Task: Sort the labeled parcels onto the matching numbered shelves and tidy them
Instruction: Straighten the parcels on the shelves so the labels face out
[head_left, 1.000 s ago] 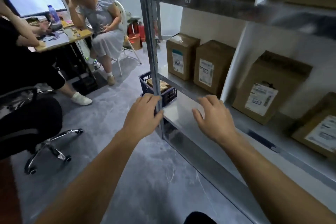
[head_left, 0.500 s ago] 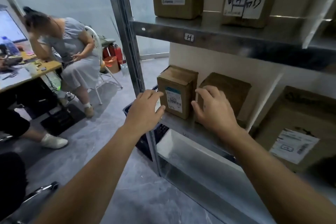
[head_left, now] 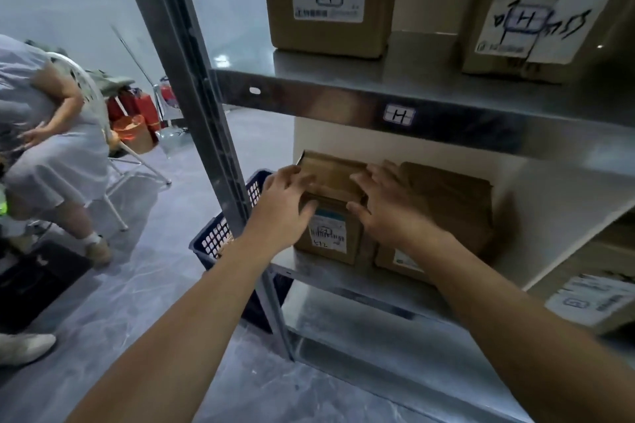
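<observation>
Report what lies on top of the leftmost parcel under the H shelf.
Only hands: the left hand grips the top left edge of the parcel, the right hand its top right. Bare cardboard shows between them; beneath the hands is covered.

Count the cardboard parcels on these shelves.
5. On the H shelf: left H parcel, right H parcel. Below: gripped parcel between left hand and right hand, neighbouring parcel beside it, far-right parcel cut off. Others may be hidden.

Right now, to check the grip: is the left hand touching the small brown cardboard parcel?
Touching. Head view: the left hand holds the small brown cardboard parcel at its top edge.
</observation>
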Available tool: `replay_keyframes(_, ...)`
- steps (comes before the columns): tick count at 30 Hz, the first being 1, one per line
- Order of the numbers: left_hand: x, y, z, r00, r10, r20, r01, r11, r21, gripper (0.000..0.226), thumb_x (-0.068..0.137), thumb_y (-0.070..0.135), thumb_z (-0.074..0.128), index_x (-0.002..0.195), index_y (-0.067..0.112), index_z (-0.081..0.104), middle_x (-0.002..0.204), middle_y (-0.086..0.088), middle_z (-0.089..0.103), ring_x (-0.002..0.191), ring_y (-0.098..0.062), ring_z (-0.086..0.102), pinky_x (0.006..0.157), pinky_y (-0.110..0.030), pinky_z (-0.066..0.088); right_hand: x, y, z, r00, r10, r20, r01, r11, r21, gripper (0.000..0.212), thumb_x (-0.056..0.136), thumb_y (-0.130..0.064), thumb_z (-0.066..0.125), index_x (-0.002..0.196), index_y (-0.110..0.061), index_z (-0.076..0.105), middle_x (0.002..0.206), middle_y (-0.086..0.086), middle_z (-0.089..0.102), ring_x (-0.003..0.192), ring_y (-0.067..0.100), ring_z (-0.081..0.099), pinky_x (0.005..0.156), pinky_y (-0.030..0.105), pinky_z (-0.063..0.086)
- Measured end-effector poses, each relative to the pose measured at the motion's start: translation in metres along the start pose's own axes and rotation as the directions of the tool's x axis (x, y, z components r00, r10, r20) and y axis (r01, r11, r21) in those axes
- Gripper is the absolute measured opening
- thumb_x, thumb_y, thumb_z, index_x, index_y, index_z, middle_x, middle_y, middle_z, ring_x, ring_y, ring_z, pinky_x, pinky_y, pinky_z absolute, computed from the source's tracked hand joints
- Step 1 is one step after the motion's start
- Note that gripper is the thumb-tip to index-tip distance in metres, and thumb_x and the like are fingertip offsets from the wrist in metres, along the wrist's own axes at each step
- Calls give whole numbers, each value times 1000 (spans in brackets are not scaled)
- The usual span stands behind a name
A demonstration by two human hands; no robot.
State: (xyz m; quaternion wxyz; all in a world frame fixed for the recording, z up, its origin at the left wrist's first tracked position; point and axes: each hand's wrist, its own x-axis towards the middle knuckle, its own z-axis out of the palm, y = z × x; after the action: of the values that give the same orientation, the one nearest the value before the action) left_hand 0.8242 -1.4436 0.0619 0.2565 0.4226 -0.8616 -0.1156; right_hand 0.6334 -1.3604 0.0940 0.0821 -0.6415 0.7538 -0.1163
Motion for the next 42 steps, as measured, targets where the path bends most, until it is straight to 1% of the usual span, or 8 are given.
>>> replay_keyframes(5,16,-20,10,998,63,31,-62,998,-10,42,91,30,64,130,18,58,138,-12,46,128,-37,40,106,-50,40,8,1,0,998,53,32,-53,999,-10,48,101,-51,46,146,-33,46,159,-1,35,150,24,19,123,52,15)
replay_keyframes(9,26,-29,14,994,105,-29,-107,992,-70,36,87,22,70,122,15,64,131,-13,52,119,-39,49,99,-48,46,3,-5,0,994,93,64,-89,994,-64,50,103,-52,43,150,-38,39,164,-4,27,151,22,17,125,50,8)
replay_keyframes(13,29,-29,17,991,122,-57,-127,988,-89,33,87,19,69,119,11,64,128,-13,54,115,-37,53,96,-45,49,9,-10,-2,993,108,48,-104,991,-83,49,104,-51,42,151,-39,38,164,-5,28,151,21,19,124,50,6)
replay_keyframes(17,28,-30,21,992,94,-79,-101,992,-82,33,87,17,68,119,10,63,128,-14,53,116,-37,50,97,-45,47,14,-10,0,994,100,34,-96,991,-98,48,103,-49,44,150,-39,40,162,-6,30,150,20,21,123,54,6)
replay_keyframes(24,29,-28,18,993,98,-66,-103,992,-74,31,87,17,68,117,11,64,125,-14,55,114,-38,52,96,-48,48,15,-6,-1,997,76,30,-72,992,-103,49,103,-49,45,150,-38,39,163,-5,29,151,21,17,122,54,6)
replay_keyframes(32,27,-21,15,996,65,-66,-70,995,-73,32,88,16,69,119,8,63,127,-18,52,114,-43,52,95,-47,46,4,2,-3,998,54,40,-51,995,-82,50,104,-50,43,152,-38,37,162,-11,30,151,19,17,122,48,6)
replay_keyframes(35,28,-19,13,996,74,-50,-76,996,-52,30,90,17,67,118,9,63,128,-17,52,114,-43,51,95,-46,45,5,1,-4,997,57,43,-54,997,-61,51,103,-48,46,152,-37,36,163,-11,29,152,19,15,122,50,7)
replay_keyframes(42,29,-20,12,1000,0,-31,-1,998,-55,34,91,23,63,124,12,60,133,-14,48,118,-40,48,97,-46,47,10,-4,-2,997,49,52,-45,996,-76,57,100,-50,50,153,-38,33,165,-10,24,154,20,9,123,54,3)
